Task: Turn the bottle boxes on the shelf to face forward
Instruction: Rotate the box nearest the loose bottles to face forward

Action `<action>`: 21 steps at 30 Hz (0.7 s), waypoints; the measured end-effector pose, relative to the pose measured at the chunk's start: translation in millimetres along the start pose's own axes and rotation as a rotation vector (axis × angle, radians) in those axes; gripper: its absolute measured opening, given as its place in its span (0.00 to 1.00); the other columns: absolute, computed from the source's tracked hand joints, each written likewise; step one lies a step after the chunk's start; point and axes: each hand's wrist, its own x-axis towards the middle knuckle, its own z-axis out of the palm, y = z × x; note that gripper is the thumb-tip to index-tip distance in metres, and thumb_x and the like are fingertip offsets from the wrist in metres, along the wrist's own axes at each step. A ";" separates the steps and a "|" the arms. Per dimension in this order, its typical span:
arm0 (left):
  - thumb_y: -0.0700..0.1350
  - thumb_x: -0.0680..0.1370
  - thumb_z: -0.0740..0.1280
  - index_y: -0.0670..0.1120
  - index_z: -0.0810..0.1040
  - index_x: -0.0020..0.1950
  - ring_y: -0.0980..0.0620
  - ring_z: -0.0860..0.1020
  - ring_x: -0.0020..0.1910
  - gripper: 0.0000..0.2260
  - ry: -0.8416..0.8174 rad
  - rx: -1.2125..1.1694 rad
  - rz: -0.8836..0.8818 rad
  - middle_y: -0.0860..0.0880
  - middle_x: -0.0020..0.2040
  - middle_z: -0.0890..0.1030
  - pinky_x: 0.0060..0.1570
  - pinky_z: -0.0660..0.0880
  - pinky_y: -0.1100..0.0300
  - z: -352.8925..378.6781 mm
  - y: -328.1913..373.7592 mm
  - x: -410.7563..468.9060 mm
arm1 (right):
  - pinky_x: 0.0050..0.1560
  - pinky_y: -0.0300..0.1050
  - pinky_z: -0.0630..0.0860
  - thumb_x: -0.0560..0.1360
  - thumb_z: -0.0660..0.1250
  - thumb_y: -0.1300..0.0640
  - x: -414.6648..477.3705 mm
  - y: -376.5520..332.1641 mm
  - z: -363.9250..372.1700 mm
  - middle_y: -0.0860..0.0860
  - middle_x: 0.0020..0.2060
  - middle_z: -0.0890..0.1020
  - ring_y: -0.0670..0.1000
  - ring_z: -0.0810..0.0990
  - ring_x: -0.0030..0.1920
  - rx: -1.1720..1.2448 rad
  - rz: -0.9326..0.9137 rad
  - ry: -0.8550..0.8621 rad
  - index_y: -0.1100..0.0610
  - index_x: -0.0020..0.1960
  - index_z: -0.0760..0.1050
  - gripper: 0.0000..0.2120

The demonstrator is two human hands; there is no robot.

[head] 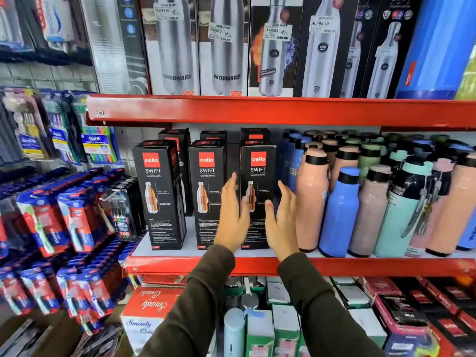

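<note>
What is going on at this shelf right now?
A person is straightening black Cello Swift bottle boxes on the middle shelf. The left hand and right hand flank the rightmost front box, both open, not clearly gripping. All three front boxes show their fronts, the leftmost box slightly angled.

Shop shelving crowded with bottles and toothbrushes

Pink, blue and mint loose bottles (pixel 342 210) stand packed together on the right of the middle red shelf (pixel 360 265); boxed steel flasks (pixel 226 45) line the shelf above, toothbrush packs (pixel 64 222) hang on the left wall panel, and a red carton (pixel 149 302) sits below among small boxes.
</note>
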 end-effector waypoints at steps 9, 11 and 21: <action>0.44 0.84 0.56 0.48 0.57 0.79 0.58 0.61 0.75 0.23 -0.058 -0.101 -0.383 0.49 0.78 0.65 0.71 0.57 0.67 28.4 -39.1 -7.0 | 0.55 0.34 0.70 0.82 0.55 0.61 3.0 40.7 9.7 0.46 0.60 0.76 0.46 0.75 0.61 0.237 0.355 -0.220 0.45 0.70 0.66 0.20; 0.44 0.84 0.58 0.50 0.60 0.79 0.59 0.67 0.72 0.23 -0.022 -0.085 -0.367 0.50 0.75 0.70 0.66 0.62 0.74 30.0 -48.4 -8.5 | 0.53 0.31 0.70 0.82 0.55 0.61 1.6 47.6 10.5 0.45 0.59 0.76 0.44 0.75 0.59 0.220 0.345 -0.231 0.47 0.72 0.64 0.21; 0.46 0.81 0.64 0.56 0.67 0.75 0.73 0.76 0.58 0.22 0.021 -0.197 -0.315 0.57 0.61 0.79 0.60 0.72 0.72 27.3 -48.2 0.8 | 0.61 0.37 0.74 0.67 0.77 0.60 1.6 57.7 2.9 0.41 0.60 0.77 0.37 0.76 0.60 0.176 0.247 -0.235 0.44 0.73 0.62 0.40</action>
